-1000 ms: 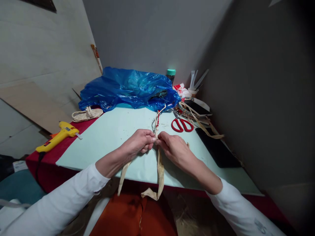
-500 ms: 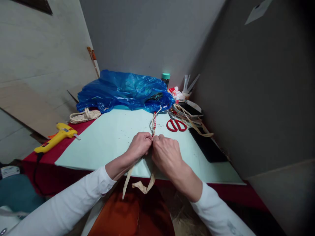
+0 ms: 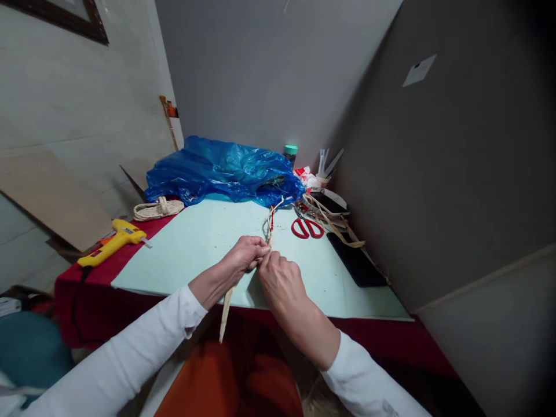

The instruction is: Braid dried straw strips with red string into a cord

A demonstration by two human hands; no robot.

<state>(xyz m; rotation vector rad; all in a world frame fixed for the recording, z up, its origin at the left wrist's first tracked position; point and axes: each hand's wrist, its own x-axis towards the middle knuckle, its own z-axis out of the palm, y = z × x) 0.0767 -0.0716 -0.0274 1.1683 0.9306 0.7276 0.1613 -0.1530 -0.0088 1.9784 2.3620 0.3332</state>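
Note:
Both of my hands meet over the pale green sheet (image 3: 191,255). My left hand (image 3: 245,255) pinches a braided cord (image 3: 271,223) of pale fibre strips and red thread, which runs away from me up the sheet. Beside it, touching, my right hand (image 3: 281,278) is closed with its fingertips on the same cord; the exact grip is hidden behind the knuckles. A loose pale strip (image 3: 226,313) hangs from under my left hand over the table's front edge. Red-handled scissors (image 3: 307,227) lie to the right of the cord.
A blue plastic bag (image 3: 221,171) fills the back. On the left are a yellow glue gun (image 3: 112,243) and a small woven shoe (image 3: 158,209). To the right lie a black flat object (image 3: 358,263), more pale strips (image 3: 325,217) and a cup of white sticks (image 3: 324,178).
The view has shifted slightly. My right hand has turned and moved a little under the left fingertips. The second strip end that hung below my right hand no longer shows.

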